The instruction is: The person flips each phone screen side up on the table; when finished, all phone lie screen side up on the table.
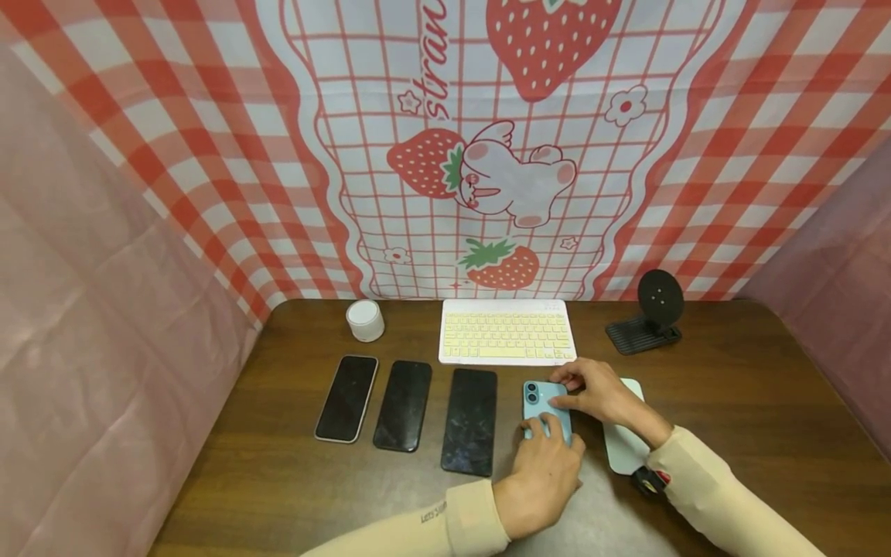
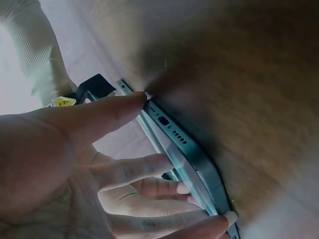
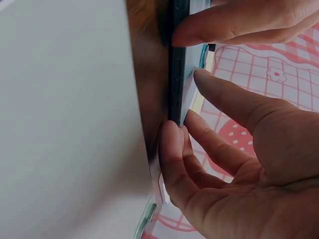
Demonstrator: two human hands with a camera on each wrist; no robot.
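A light blue smartphone (image 1: 547,410) lies with its two-lens back upward on the brown table. At its near end, my left hand (image 1: 546,472) grips it with thumb and fingers on opposite edges; the bottom edge with the charging port faces the left wrist camera. My right hand (image 1: 602,393) is at the far right corner, fingers against the edge and thumb on the back. Beneath my right wrist lies a pale green phone (image 1: 624,445), partly covered. Three dark-screened phones lie screen up to the left: one white-edged (image 1: 346,398), one black (image 1: 402,405), one larger (image 1: 469,422).
A white keyboard with yellow keys (image 1: 506,333) lies behind the phones. A small white cylinder (image 1: 365,320) stands at the back left, and a black stand with a round plate (image 1: 660,298) at the back right. Checked cloth (image 1: 313,62) hangs behind the table (image 1: 244,480).
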